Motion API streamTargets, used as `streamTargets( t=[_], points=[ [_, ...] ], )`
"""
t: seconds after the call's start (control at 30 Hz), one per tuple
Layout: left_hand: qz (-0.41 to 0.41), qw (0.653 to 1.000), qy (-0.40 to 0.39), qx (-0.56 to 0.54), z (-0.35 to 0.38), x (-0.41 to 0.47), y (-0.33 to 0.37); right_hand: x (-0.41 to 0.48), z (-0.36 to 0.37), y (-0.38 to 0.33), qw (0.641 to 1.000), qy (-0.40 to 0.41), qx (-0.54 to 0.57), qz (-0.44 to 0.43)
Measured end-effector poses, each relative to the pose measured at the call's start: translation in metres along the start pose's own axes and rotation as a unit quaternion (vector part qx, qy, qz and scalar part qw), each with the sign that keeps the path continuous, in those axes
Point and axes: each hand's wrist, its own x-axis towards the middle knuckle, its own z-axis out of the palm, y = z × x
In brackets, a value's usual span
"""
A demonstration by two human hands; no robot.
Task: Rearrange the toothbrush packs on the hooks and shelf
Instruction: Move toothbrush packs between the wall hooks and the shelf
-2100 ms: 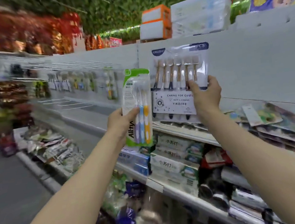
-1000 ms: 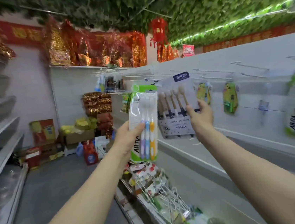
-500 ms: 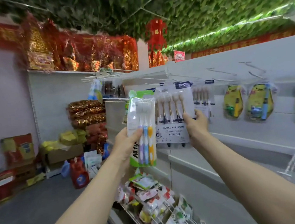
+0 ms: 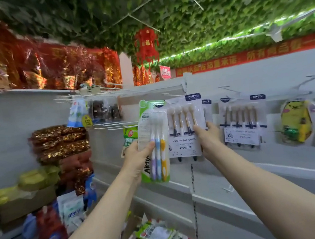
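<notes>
Gripping a green three-toothbrush pack [image 4: 153, 139], the left hand [image 4: 137, 158] sits beside the right hand [image 4: 210, 139], clamped on a 6PCS toothbrush pack [image 4: 183, 130].

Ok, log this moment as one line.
left hand: grips green-carded three-toothbrush pack | right hand: grips white-carded six-piece toothbrush pack | hooking: cannot tell
</notes>
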Motion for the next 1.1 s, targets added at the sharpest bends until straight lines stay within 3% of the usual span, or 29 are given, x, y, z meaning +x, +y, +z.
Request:
streamTargets(
  t=[0.23, 0.47, 0.7, 1.1],
  points=[
    [-0.017, 0.997, -0.078, -0.019, -0.034, 0.095, -0.021, 0.078, 0.043, 0.064, 0.997, 0.079, 0.017, 0.018],
    [-0.032, 0.990, -0.134, -0.039, -0.033, 0.144, -0.055, 0.056, 0.060, 0.052, 0.989, 0.148, 0.023, 0.002],
    [-0.053, 0.984, -0.152, -0.072, -0.009, 0.170, -0.083, 0.084, 0.052, 0.048, 0.984, 0.174, -0.028, -0.006],
    [-0.067, 0.978, -0.158, -0.120, 0.023, 0.186, -0.111, 0.131, 0.025, 0.063, 0.987, 0.151, -0.058, 0.005]
  ],
)
